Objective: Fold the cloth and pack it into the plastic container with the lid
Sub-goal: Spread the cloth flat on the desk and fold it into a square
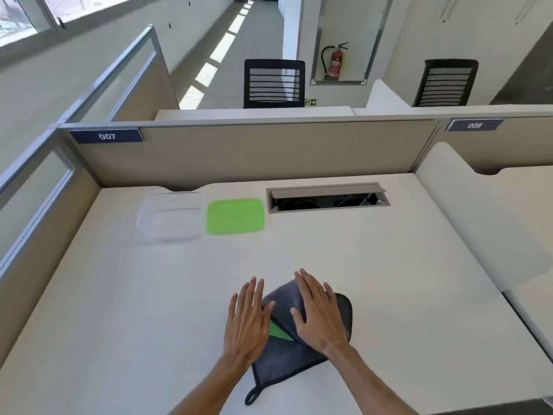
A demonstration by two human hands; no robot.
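A dark grey cloth (pixel 284 362) with a green inner side and a hanging loop lies partly folded on the white desk (pixel 119 310), near its front edge. My left hand (pixel 247 322) lies flat with fingers spread at the cloth's left edge. Flat on top of the folded part rests my right hand (pixel 318 316), fingers apart. Neither hand grips anything. A clear plastic container (pixel 169 217) stands empty at the back of the desk. Its green lid (pixel 235 215) lies flat just to the right of it, apart from it.
An open cable tray (pixel 327 199) is cut into the desk at the back right. Beige partition panels (pixel 254 154) close the desk at the back and left. A white divider (pixel 478 223) bounds it on the right.
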